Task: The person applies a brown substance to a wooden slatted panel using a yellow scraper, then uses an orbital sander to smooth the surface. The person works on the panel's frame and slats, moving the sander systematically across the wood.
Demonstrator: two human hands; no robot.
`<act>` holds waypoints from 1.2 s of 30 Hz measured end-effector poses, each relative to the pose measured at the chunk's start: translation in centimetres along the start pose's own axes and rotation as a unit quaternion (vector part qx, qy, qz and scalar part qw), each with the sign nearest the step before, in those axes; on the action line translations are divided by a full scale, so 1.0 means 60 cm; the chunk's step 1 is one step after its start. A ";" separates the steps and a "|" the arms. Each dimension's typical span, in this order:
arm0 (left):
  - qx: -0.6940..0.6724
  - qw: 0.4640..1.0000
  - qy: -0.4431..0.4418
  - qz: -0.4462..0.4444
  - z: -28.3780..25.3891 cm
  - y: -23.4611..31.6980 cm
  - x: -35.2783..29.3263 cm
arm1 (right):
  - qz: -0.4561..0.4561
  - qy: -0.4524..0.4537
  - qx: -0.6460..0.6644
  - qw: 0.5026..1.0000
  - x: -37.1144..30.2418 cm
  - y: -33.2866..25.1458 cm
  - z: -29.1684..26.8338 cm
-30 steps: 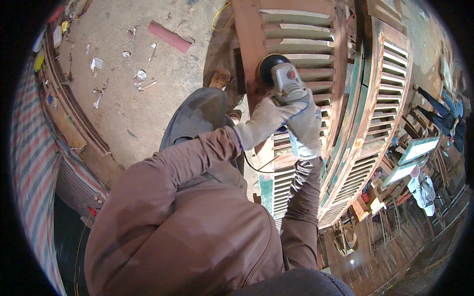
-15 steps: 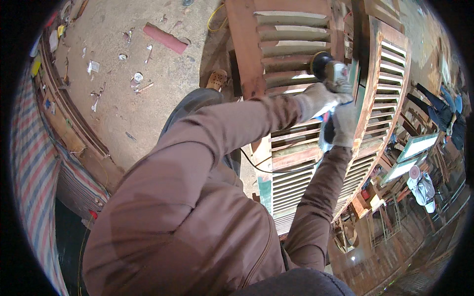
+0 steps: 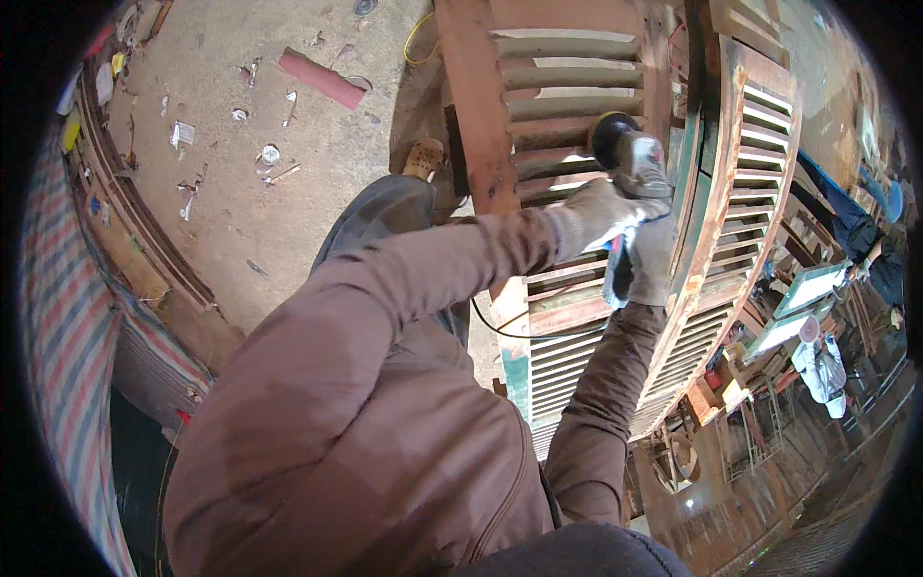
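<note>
Both my hands wear pale work gloves and are closed on an angle grinder (image 3: 642,165) with a dark round disc (image 3: 610,139) at its far end. My left hand (image 3: 601,210) wraps the grinder just behind its metal head. Behind it, my right hand (image 3: 652,258) grips the body, where a blue and red part shows. The disc is over the slats of a louvred wooden shutter (image 3: 574,72), close to its right-hand stile; whether it touches the wood I cannot tell. A dark cord (image 3: 514,334) trails from the grinder across the shutter.
To the right stands another louvred shutter (image 3: 723,207) with bare, reddish wood edges. A reddish strip (image 3: 322,77) and scattered litter lie on the concrete floor at left. A striped sheet (image 3: 72,279) hangs at far left. Another person in dark clothes (image 3: 856,226) is at far right.
My hands and the grinder have shifted slightly left, carrying the disc a little left over the slats. The person at far right has changed posture.
</note>
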State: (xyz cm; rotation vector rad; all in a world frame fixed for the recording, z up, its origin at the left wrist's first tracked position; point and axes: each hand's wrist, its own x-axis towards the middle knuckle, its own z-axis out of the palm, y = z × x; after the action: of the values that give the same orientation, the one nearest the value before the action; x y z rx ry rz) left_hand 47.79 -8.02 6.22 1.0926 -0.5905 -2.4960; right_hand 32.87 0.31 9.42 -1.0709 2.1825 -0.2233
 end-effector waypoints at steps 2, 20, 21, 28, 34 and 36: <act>0.000 0.999 -0.031 0.026 0.010 -0.008 0.028 | 0.037 0.005 -0.046 0.998 0.001 0.014 -0.014; 0.016 0.998 0.048 -0.022 -0.024 0.112 -0.046 | -0.069 0.023 0.033 0.997 0.066 -0.098 -0.002; 0.001 0.999 0.038 -0.018 -0.020 0.102 -0.009 | -0.055 0.020 0.001 0.998 0.091 -0.071 -0.017; 0.101 0.994 0.028 0.002 -0.003 0.121 0.015 | -0.013 0.012 -0.071 0.997 0.103 -0.046 -0.032; -0.038 0.988 0.123 0.088 -0.103 0.074 -0.119 | -0.143 -0.038 0.007 0.989 0.018 -0.247 0.074; -0.103 0.983 0.123 0.087 -0.128 0.078 -0.145 | -0.121 -0.047 -0.048 0.990 0.003 -0.304 0.072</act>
State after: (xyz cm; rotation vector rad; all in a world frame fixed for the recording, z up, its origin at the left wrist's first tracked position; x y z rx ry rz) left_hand 59.86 -9.71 9.12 1.1894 -0.3331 -2.1744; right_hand 47.12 -11.04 13.88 -1.3745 1.9944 -0.1738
